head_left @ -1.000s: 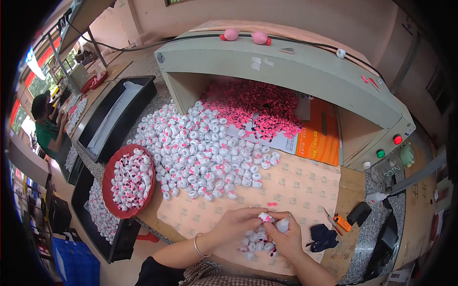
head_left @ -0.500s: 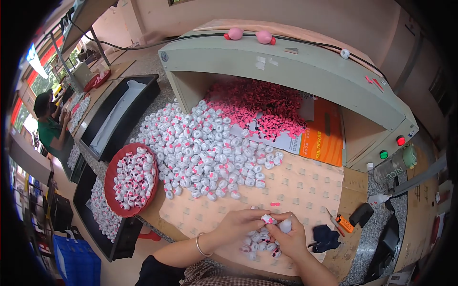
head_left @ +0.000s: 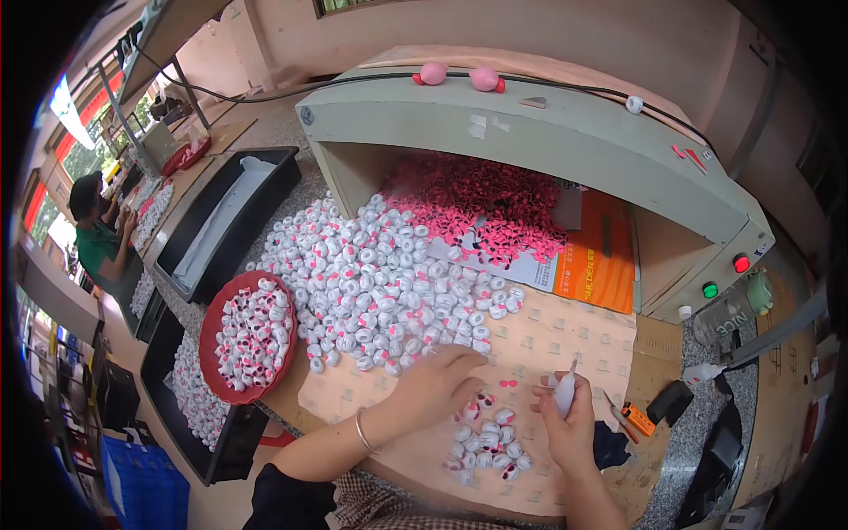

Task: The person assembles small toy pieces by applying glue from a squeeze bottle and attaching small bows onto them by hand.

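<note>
My right hand (head_left: 567, 422) grips a small white squeeze bottle (head_left: 564, 395) with a thin nozzle pointing up. My left hand (head_left: 442, 382) is over the mat at the near edge of a large heap of white rounded pieces (head_left: 380, 274) with pink spots; its fingers are apart and nothing shows in them. Between my hands, a small group of white pieces (head_left: 488, 439), some with pink and dark parts, lies on the patterned mat (head_left: 371, 402). A tiny pair of pink pieces (head_left: 507, 383) lies flat just above that group.
A red bowl (head_left: 208, 353) of pink-and-white pieces stands left, beside black trays (head_left: 287, 163). Pink parts (head_left: 477, 203) are heaped under a grey-green machine housing (head_left: 530, 119). Right are an orange cutter (head_left: 638, 419) and a dark cloth (head_left: 611, 446). A person in green (head_left: 102, 247) works at far left.
My hands have parted. The left has moved up toward the big heap and no longer holds a white piece; the right now holds the bottle upright, farther right.
</note>
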### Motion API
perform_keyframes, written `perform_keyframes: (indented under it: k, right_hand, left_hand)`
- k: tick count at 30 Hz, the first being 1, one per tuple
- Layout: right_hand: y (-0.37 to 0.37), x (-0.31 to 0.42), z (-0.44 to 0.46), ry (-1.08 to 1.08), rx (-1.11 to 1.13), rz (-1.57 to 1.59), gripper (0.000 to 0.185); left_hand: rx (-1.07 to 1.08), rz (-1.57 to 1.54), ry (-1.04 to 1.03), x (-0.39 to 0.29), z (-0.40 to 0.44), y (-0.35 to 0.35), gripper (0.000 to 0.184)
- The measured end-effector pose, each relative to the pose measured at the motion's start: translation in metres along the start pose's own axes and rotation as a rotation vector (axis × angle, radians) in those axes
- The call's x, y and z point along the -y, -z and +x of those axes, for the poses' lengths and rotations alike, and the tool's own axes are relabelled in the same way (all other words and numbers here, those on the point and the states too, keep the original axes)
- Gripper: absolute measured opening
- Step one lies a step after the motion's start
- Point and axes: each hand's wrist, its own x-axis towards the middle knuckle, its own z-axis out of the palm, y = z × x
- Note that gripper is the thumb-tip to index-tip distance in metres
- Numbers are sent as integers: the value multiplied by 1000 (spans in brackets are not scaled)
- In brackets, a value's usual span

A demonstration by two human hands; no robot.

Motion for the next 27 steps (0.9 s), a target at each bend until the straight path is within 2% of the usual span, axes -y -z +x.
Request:
perform_keyframes:
  k: [3,9,12,15,18,19,22,24,27]
  right_hand:
    - [0,1,0,13,9,13,33]
    - [4,4,3,26,32,-54,42]
    - [2,6,2,64,42,-34,44]
    - [1,-3,1,114,118,-73,45]
    - [-6,2,-1,115,261,-247,45]
    - [-10,4,-1,107,314,-319,46]
    - [-17,-5,3,383,331,-593,44]
    - [-18,-2,-1,280,344,-526,43]
    - [-15,-5,-7,198,261,-383,42]
  left_hand:
    - [-30,312,-56,18,23,-9,19]
    - [25,565,-274,27,36,-25,18]
    - [-62,427,-284,24,36,-22,19]
    - [-38,26,-72,12,25,8,24]
    - [50,-187,71,15,1,21,28]
    - [67,-155,65,16,-6,20,28]
    - [169,-111,106,15,-19,19,27]
    - [305,-153,208,7,-20,22,28]
    - [414,-291,216,7,-22,24,30]
